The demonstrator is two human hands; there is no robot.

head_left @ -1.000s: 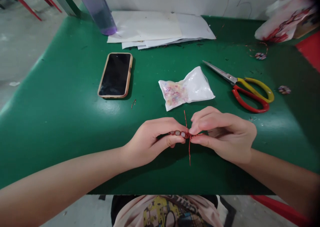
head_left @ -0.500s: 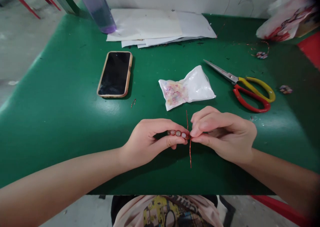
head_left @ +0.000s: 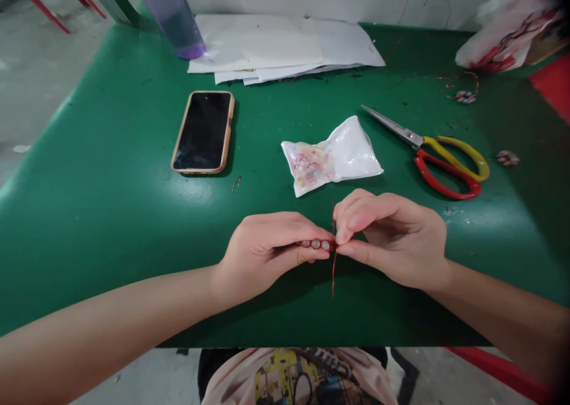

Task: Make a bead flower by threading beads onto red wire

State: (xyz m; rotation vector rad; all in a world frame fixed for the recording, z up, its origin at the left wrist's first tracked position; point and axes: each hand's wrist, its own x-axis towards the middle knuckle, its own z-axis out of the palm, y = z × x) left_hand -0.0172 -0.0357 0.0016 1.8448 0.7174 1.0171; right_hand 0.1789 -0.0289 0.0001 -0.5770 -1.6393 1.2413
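Basically, left hand (head_left: 267,247) pinched bead strand (head_left: 317,244) above surface (head_left: 111,215) near front edge; right hand (head_left: 392,239) pinched red wire (head_left: 333,271) beside last bead. Best kept taut, w/ grip close to beads.

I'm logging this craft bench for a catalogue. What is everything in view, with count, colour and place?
table: one, green, underneath everything
bottle: one, purple, far left
papers: a stack, white, far middle
phone: one, black with tan case, left
bead bag: one, clear, centre
scissors: one pair, red and yellow handles, right
bead clusters: two, mixed colours, far right
beaded wire: one, red, between both hands
left hand: pinching the beaded end
right hand: pinching the wire
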